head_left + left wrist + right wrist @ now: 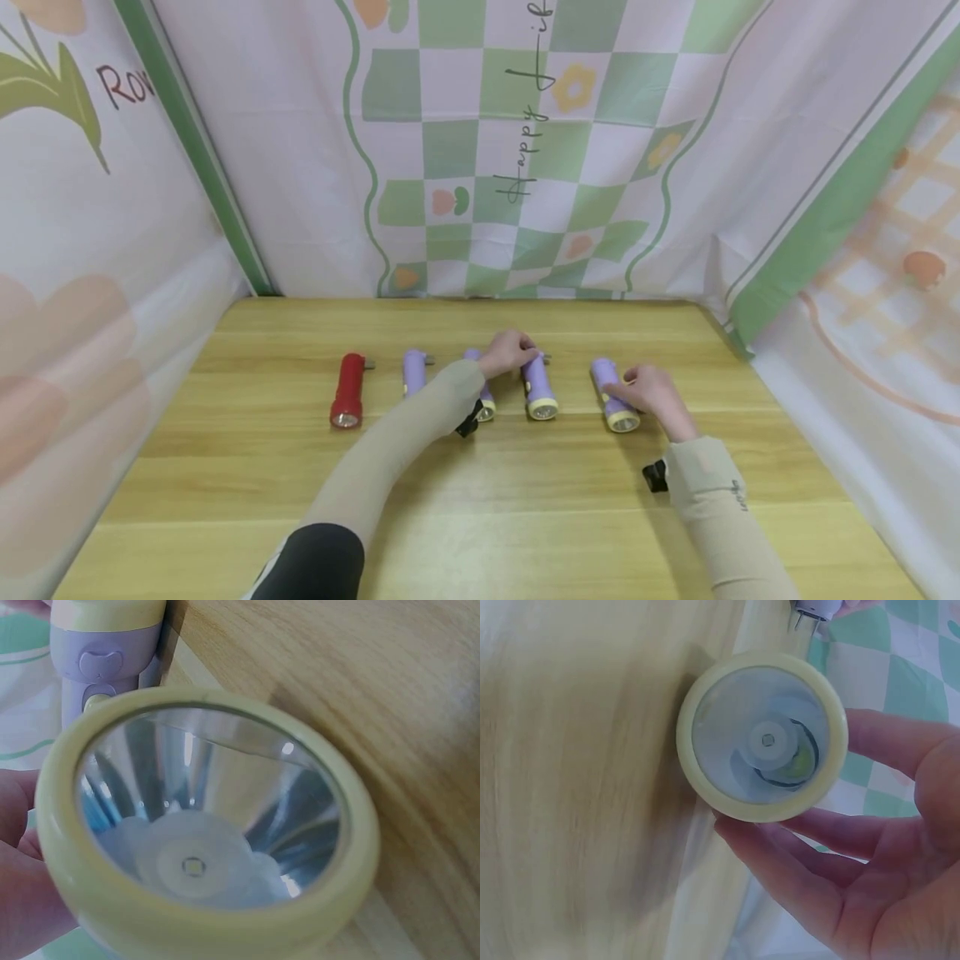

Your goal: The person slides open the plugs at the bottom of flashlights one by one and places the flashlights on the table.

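A row of flashlights lies on the wooden table, lenses toward me. My left hand pinches the tail end of a purple flashlight with a yellow rim; metal plug prongs stick out at its side. Under the left wrist lies another purple flashlight, partly covered by the sleeve; a yellow-rimmed lens fills much of the left wrist view. At the right end, my right hand grips a purple flashlight along its body, thumb and fingers on opposite sides. Its round lens faces the right wrist camera.
At the left end of the row lies a red flashlight with its prongs out. Beside it, a purple flashlight is partly hidden by the left forearm. Printed fabric hangs at the table's back and sides.
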Demonstrator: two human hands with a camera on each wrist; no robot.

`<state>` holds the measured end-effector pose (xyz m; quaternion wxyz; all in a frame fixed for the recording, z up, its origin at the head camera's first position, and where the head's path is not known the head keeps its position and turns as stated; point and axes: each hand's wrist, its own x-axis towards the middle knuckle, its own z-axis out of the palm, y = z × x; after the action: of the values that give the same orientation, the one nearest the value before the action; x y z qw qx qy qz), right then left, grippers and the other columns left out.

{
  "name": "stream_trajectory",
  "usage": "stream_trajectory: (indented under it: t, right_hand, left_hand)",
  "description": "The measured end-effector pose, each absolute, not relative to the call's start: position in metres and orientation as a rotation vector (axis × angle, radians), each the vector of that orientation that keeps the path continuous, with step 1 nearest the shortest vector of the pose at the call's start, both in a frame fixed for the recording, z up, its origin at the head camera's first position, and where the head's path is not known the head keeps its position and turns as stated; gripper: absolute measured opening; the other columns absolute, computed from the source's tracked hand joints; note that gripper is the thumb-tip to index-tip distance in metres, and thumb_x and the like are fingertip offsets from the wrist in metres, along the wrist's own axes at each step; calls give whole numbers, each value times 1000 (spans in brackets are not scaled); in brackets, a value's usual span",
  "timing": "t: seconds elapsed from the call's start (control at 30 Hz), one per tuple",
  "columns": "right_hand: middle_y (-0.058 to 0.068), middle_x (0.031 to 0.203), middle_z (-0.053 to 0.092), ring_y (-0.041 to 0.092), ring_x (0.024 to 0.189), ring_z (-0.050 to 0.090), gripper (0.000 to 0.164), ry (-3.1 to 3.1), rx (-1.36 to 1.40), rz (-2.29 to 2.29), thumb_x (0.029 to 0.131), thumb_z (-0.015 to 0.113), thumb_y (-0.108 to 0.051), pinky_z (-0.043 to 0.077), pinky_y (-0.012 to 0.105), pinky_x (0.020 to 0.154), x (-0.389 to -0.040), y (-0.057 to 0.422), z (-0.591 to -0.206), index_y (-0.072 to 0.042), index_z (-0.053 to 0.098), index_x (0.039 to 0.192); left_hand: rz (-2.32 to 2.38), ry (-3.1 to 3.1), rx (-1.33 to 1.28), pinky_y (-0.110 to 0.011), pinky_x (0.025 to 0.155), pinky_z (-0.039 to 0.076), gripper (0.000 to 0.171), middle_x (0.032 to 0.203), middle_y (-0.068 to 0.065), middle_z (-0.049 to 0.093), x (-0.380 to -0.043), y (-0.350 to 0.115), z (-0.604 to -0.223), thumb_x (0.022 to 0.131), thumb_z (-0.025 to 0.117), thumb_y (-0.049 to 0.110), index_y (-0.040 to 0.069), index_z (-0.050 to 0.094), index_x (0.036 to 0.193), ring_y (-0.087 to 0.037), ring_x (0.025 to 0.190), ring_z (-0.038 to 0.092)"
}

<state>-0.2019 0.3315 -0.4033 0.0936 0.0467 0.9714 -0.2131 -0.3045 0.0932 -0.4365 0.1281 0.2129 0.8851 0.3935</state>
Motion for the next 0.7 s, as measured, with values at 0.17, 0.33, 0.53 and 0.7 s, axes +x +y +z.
stream_trajectory:
  t: [0.17,0.33,0.53,0.7]
  right_hand:
    - [41,123,58,44,100,65,64,2870,138,-632,93,63,-36,58,47,82,-201,332,-403,20,56,122]
    - [38,117,62,38,93,67,58,2866,138,-639,92,63,-33,58,42,76,-202,331,-403,19,59,119]
    - [34,108,67,30,84,67,55,2859,148,-668,91,65,-32,56,32,67,-202,330,-405,18,61,115]
    - [32,104,69,27,80,67,52,2856,149,-688,91,66,-30,55,31,64,-202,329,-406,17,63,114]
  left_hand:
    - [1143,2569,620,-32,96,56,31,121,-17,71,-305,94,-437,99,59,18,-2,67,121,-28,112,67]
    - [1141,2568,618,-32,95,56,30,121,-17,71,-306,95,-436,99,60,18,-1,67,121,-28,112,67]
    - [1155,2558,604,-32,95,56,31,122,-17,70,-305,94,-437,99,60,19,-1,67,122,-28,112,67]
    - [1147,2562,604,-33,97,56,32,124,-17,70,-305,94,-438,99,59,19,-1,66,123,-28,113,66]
